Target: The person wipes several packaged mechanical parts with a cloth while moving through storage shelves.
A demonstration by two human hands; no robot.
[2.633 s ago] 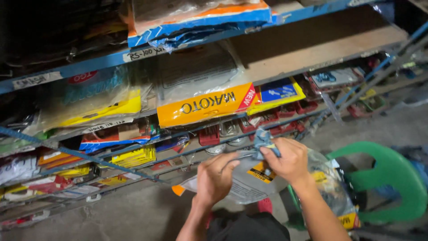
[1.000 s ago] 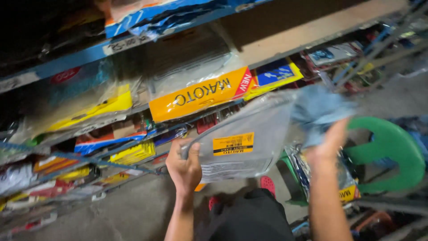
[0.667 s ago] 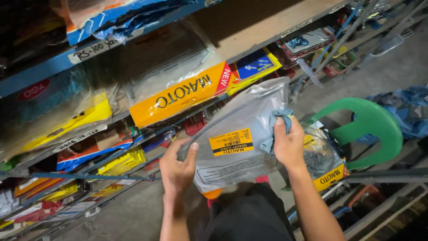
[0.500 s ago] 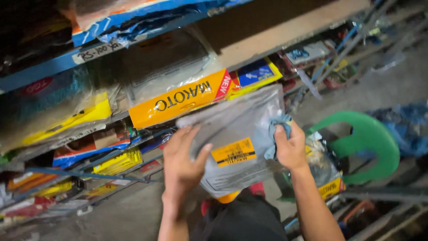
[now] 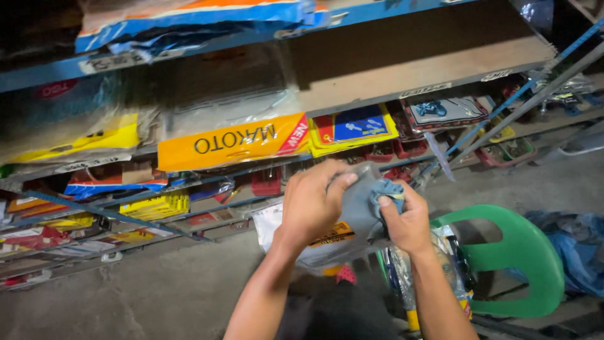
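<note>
Head camera, looking down: a person's left hand lies spread over the top of a clear plastic packet, fingers curled over its upper edge and gripping it. Right hand is closed around a crumpled blue-grey cloth, pressing it against the packet's right side. The packet, with a yellow label showing beneath the left palm, is held in the air between the two hands, in front of a metal shelf with blue edges. On that shelf, just above and behind the hands, sits a long packet with a yellow-and-orange header card; beside it to the right lies a smaller packet with a blue-and-yellow card. More packets in yellow, red and blue crowd the lower racks at left. A green plastic chair stands on the concrete floor to the right of the right forearm, with another bagged item leaning between arm and chair.
</note>
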